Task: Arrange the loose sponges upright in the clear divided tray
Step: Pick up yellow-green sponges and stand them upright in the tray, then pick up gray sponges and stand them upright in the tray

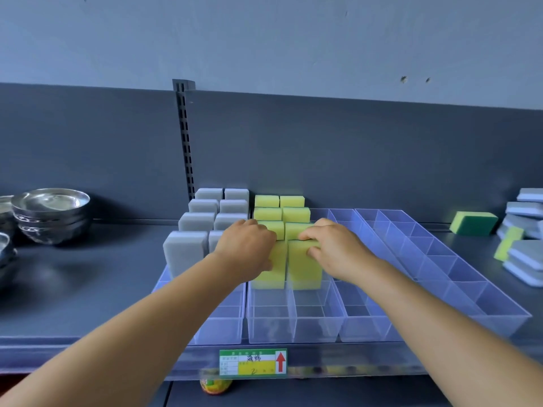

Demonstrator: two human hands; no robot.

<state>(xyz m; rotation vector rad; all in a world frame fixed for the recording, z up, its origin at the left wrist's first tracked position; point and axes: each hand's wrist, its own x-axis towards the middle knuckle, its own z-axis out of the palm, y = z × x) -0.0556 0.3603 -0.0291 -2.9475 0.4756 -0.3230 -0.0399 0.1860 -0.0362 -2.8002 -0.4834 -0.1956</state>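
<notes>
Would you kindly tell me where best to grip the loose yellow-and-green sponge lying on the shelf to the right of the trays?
Probably pinch the yellow-and-green sponge across its two long sides, coming from above. It lies flat with its green face forward, apart from the grey sponge stacks, so both sides look open.

Shelf label (253, 363) text blurred; bowls (50, 214) cut off left.

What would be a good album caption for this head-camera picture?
Two hands seat yellow sponges upright in a clear divided tray, beside rows of grey sponges.
</notes>
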